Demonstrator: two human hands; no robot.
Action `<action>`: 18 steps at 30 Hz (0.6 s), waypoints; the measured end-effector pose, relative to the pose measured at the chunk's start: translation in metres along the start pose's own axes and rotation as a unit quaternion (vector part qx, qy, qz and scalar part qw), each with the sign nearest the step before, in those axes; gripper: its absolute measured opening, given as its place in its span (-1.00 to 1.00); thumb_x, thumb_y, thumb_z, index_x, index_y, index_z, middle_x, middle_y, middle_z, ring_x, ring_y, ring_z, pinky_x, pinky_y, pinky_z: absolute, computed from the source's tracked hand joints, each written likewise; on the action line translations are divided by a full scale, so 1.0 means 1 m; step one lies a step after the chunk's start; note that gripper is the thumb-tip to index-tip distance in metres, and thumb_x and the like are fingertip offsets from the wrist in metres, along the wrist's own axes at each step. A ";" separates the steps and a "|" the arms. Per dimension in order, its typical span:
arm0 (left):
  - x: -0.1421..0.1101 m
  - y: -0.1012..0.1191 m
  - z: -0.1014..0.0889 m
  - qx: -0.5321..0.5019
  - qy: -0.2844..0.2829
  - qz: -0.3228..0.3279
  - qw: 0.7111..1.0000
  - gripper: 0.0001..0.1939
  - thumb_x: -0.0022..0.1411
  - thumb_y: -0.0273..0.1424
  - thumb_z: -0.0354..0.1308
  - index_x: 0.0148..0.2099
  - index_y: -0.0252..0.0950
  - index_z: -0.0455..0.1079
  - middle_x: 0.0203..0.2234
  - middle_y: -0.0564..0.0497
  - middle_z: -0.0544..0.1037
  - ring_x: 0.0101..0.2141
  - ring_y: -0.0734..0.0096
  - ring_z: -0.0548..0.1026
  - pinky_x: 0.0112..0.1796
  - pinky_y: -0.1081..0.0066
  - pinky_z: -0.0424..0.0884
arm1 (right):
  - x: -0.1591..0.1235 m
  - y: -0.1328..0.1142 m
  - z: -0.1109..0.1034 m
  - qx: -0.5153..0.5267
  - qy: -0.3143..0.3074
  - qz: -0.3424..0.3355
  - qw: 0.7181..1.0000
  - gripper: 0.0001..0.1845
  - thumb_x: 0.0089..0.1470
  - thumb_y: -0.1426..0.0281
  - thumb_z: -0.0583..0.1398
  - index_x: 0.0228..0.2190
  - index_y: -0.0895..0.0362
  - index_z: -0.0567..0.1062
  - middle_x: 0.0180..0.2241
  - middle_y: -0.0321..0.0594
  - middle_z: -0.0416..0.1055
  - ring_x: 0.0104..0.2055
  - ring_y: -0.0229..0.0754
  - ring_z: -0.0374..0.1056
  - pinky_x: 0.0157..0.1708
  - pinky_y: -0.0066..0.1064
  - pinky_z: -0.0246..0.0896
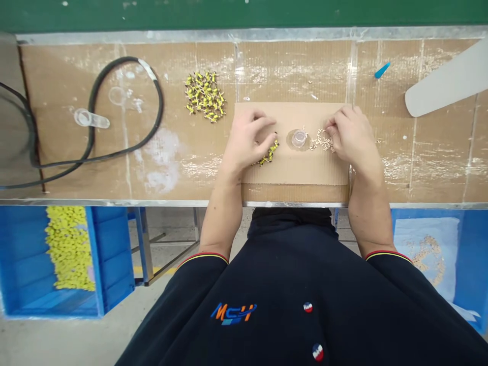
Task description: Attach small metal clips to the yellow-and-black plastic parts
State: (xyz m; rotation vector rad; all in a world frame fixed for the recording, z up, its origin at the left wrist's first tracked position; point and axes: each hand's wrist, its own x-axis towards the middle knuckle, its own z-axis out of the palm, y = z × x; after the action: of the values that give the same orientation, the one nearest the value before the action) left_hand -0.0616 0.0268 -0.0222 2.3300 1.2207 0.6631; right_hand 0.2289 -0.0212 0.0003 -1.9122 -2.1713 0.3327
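In the head view, the left hand [247, 140] is curving over the middle of the frame, with its fingertips [273, 136] reaching a small heap of yellow and dark parts [269, 154]. The right hand [354, 137] is curling inward, with its fingers [330, 131] bunching just above a scatter of pale, tiny parts [322, 141]. Neither hand is lying open, but whether either one is pinching a piece is impossible to tell at this size. Between the hands, a clear plastic cup [299, 138] is sitting upside down on a brownish ring. All of this is lying on a cardboard sheet [293, 173] at the front edge of the cardboard-covered table [183, 173].

A larger pile of yellow parts [205, 95] is sitting just left of the sheet. Farther toward the upper left, a black cable [163, 101] is looping around a clear plastic scoop [90, 118]. At the upper right, a small blue piece [382, 70] is lying near a pale paddle-shaped blade [446, 84].

Below the table, a blue crate [114, 264] at the lower left is holding yellow pieces [69, 249], and a blue crate [461, 254] at the lower right is holding pale parts [429, 259].
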 end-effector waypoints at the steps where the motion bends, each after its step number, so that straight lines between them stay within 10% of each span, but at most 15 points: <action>1: 0.002 0.002 0.003 -0.005 -0.012 -0.001 1.000 -0.76 0.34 -0.21 0.19 -0.02 -0.18 0.51 -0.04 -0.08 0.54 0.05 0.08 0.50 0.17 -0.03 0.41 | 0.000 0.001 0.000 0.012 0.004 -0.005 1.000 -0.80 0.32 0.36 0.09 -0.21 0.10 0.52 -0.04 0.02 0.49 0.12 0.22 0.33 0.07 0.12 0.30; 18: 0.001 0.010 0.005 -0.225 0.089 -0.057 0.969 -0.87 0.37 -0.24 0.25 -0.17 -0.17 0.46 -0.25 -0.01 0.64 -0.17 0.31 0.60 -0.01 0.19 0.54 | -0.002 0.006 -0.008 0.216 0.089 -0.018 0.972 -0.65 0.43 0.07 0.02 -0.19 -0.01 0.48 -0.25 -0.12 0.50 -0.16 0.03 0.46 -0.07 0.03 0.46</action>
State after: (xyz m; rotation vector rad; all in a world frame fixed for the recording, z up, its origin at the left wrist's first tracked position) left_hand -0.0521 0.0214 -0.0205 1.8454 1.1268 1.0084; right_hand 0.2370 -0.0219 0.0056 -1.5933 -1.8316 0.5537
